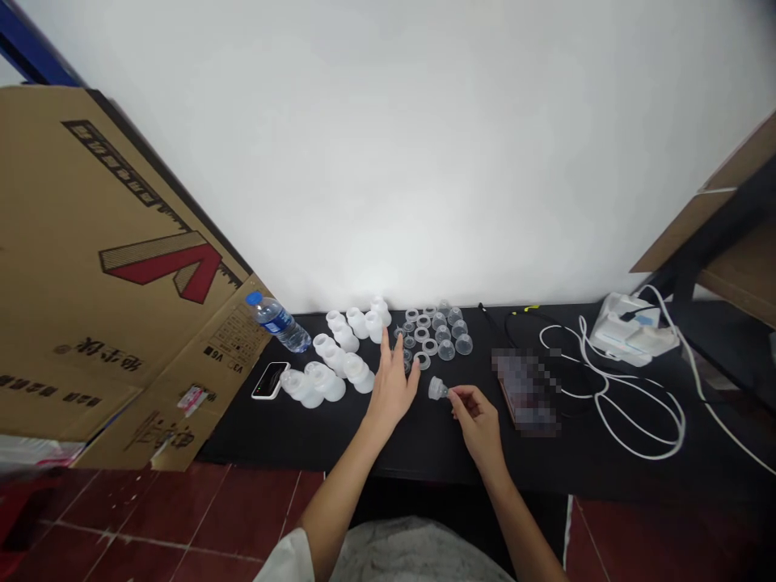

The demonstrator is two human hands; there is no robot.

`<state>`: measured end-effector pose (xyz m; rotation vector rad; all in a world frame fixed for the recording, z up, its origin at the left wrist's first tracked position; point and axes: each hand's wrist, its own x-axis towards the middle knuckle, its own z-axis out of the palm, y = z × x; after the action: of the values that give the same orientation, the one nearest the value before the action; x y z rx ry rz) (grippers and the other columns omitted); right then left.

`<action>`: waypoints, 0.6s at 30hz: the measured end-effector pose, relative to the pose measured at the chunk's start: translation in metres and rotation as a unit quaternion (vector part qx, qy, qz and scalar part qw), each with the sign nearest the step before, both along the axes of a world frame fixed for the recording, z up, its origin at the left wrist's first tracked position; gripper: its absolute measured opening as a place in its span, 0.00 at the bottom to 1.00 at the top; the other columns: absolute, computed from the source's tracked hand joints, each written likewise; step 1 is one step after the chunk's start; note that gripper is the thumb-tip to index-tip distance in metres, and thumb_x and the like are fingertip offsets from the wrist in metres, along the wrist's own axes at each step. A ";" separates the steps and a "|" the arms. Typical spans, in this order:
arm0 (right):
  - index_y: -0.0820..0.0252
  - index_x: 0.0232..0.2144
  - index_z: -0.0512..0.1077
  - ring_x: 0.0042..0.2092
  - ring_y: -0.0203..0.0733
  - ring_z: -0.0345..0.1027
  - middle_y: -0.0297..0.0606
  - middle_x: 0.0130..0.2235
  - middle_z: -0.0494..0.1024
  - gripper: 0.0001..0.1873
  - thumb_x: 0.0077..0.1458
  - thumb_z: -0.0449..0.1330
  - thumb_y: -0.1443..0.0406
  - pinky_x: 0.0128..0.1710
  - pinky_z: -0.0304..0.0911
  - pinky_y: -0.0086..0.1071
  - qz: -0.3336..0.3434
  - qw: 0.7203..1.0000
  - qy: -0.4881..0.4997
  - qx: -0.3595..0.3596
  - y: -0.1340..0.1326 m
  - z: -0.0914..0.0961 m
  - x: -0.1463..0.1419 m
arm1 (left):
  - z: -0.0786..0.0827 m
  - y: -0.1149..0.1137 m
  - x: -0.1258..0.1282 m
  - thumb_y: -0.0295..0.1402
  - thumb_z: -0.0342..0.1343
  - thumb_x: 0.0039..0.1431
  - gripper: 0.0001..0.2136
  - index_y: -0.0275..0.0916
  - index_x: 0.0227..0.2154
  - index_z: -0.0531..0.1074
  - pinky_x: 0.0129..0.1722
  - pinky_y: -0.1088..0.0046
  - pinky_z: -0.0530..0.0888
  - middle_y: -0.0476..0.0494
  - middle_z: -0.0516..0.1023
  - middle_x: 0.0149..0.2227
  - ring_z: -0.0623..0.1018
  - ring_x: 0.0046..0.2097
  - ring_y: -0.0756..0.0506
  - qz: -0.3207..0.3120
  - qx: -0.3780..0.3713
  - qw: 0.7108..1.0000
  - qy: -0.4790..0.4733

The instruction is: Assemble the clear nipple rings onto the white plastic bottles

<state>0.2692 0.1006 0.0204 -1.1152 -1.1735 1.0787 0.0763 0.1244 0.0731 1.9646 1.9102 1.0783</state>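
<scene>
My right hand (476, 416) pinches a clear baby-bottle nipple (436, 389) by its narrow tip, its wide end turned left, just above the black table (394, 449). My left hand (394, 381) reaches forward with its fingers apart and nothing visible in them. Its fingertips are nearest to a few small clear nipples (408, 341), partly covered by the fingers. Beside these stand clear rings (420, 334) in rows, and right of them several clear domed caps (446, 350). Left of my left hand are several white bottles (357, 373) in groups.
A water bottle (279, 322) with a blue cap and a phone (270, 381) lie at the left, by a large cardboard box (121, 267). At the right are a blurred-out dark rectangular object (526, 396), white cables (636, 449) and a white power strip (630, 327). A white wall (388, 162) rises behind.
</scene>
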 end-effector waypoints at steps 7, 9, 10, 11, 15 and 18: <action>0.58 0.36 0.81 0.30 0.43 0.72 0.37 0.31 0.80 0.23 0.60 0.71 0.44 0.29 0.70 0.33 -0.003 1.000 0.009 -0.007 0.001 -0.007 0.001 | 0.009 0.049 -0.015 0.39 0.56 0.73 0.33 0.39 0.76 0.56 0.63 0.36 0.74 0.18 0.44 0.78 0.68 0.72 0.19 0.061 0.034 0.997 0.022; 0.58 0.36 0.81 0.29 0.43 0.72 0.37 0.30 0.80 0.24 0.59 0.71 0.43 0.29 0.70 0.34 -0.004 1.000 0.009 -0.007 0.001 -0.008 0.001 | 0.008 0.058 -0.019 0.37 0.59 0.71 0.32 0.36 0.74 0.59 0.61 0.39 0.76 0.19 0.59 0.71 0.74 0.67 0.23 0.070 0.060 0.995 0.030; 0.58 0.36 0.82 0.29 0.43 0.72 0.38 0.30 0.80 0.25 0.59 0.71 0.42 0.29 0.70 0.34 -0.005 1.000 0.009 -0.006 0.002 -0.008 0.002 | 0.007 0.062 -0.021 0.36 0.59 0.71 0.31 0.35 0.72 0.61 0.59 0.42 0.77 0.21 0.64 0.66 0.78 0.62 0.26 0.070 0.071 0.994 0.036; 0.58 0.36 0.82 0.29 0.43 0.72 0.38 0.31 0.80 0.25 0.58 0.71 0.42 0.29 0.70 0.34 -0.006 1.000 0.009 -0.005 0.002 -0.008 0.002 | 0.006 0.064 -0.022 0.33 0.59 0.70 0.28 0.34 0.70 0.63 0.57 0.47 0.79 0.24 0.69 0.62 0.80 0.58 0.30 0.067 0.077 0.994 0.046; 0.57 0.35 0.82 0.28 0.44 0.72 0.37 0.29 0.79 0.25 0.58 0.71 0.42 0.29 0.71 0.34 -0.009 1.000 0.002 0.005 0.003 -0.009 0.004 | 0.013 0.063 -0.022 0.22 0.48 0.71 0.20 0.33 0.62 0.70 0.49 0.57 0.81 0.31 0.77 0.49 0.83 0.47 0.36 0.065 0.051 0.992 0.099; 0.56 0.34 0.82 0.28 0.45 0.73 0.37 0.28 0.78 0.24 0.58 0.71 0.42 0.28 0.71 0.35 -0.007 1.000 -0.012 0.010 0.005 -0.011 0.006 | 0.021 0.037 -0.019 0.22 0.44 0.74 0.20 0.36 0.64 0.69 0.51 0.55 0.81 0.31 0.79 0.50 0.83 0.52 0.34 0.054 0.106 0.988 0.098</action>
<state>0.2749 0.1058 0.0090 -1.1211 -1.1916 1.0436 0.0571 0.1617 0.0937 2.1757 2.1005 1.2001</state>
